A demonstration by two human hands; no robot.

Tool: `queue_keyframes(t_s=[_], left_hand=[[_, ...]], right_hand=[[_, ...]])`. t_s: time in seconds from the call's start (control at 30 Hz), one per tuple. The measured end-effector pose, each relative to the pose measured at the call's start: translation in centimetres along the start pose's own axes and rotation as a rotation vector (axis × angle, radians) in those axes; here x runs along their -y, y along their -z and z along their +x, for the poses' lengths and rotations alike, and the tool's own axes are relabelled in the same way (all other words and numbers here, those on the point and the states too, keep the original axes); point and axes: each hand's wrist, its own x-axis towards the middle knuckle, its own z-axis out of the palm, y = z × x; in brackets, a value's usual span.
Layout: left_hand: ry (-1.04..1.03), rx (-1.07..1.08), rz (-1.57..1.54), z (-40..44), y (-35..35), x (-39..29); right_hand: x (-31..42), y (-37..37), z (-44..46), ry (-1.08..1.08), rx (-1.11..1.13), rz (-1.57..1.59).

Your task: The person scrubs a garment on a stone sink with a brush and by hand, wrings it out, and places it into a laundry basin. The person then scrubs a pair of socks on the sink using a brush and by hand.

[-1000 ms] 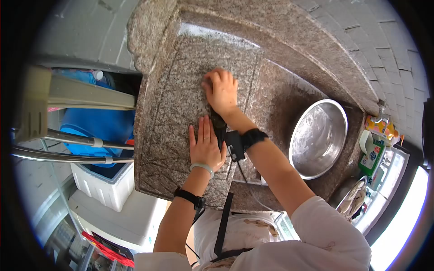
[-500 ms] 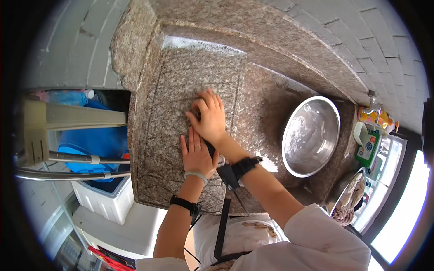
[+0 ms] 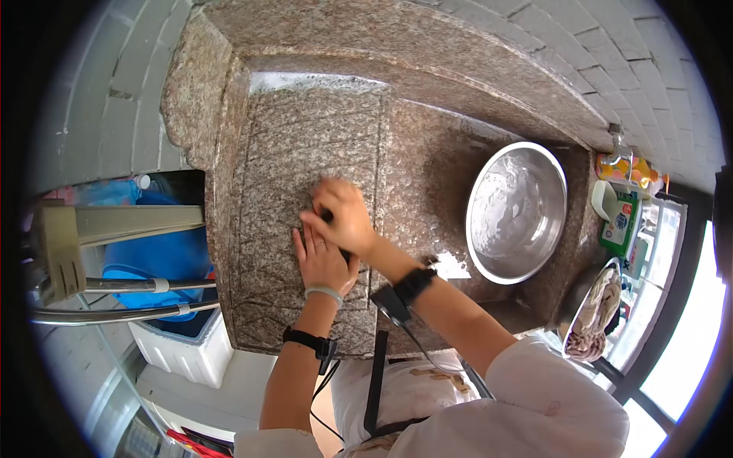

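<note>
A small black cloth [image 3: 327, 216] lies bunched on the ridged stone washboard [image 3: 305, 145], mostly covered by my hands. My right hand [image 3: 350, 220] is closed over its upper part, fingers curled and blurred by motion. Just below, my left hand [image 3: 324, 263] lies flat with fingers stretched, pressing on the lower part, and a dark edge shows beside its thumb. The fingertips of the left hand meet the right hand. What the cloth is exactly, I cannot make out.
A steel basin [image 3: 517, 214] with water stands in the sink to the right. Beyond it are a green package [image 3: 620, 223] and a bowl of wet cloth [image 3: 597, 313]. Soap suds [image 3: 313, 81] line the far edge. Metal rails [image 3: 130, 313] and a blue container [image 3: 153, 252] are at left.
My right hand has curled its fingers and sits closer over my left fingertips, exposing some black cloth. The whole view has shifted slightly.
</note>
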Motion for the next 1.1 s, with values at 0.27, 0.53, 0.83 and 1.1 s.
queue_keyframes(t_s=[0.27,0.53,0.83,1.1], left_hand=[[-0.08,-0.043,0.321,0.6,-3.1,1.5],[-0.131,0.13,0.032,1.6,-0.3,1.2],[-0.156,0.149,0.141,1.8,0.2,1.0],[-0.186,0.0,-0.008,1.0,-0.9,1.3]], right_hand=[[5.0,1.0,-7.5,0.041,-0.136,0.133],[2.4,-0.4,-4.4,0.001,-0.122,0.167],[0.8,-1.3,-3.8,-0.256,-0.246,0.239],[0.3,-0.4,-3.2,-0.517,-0.019,0.56]])
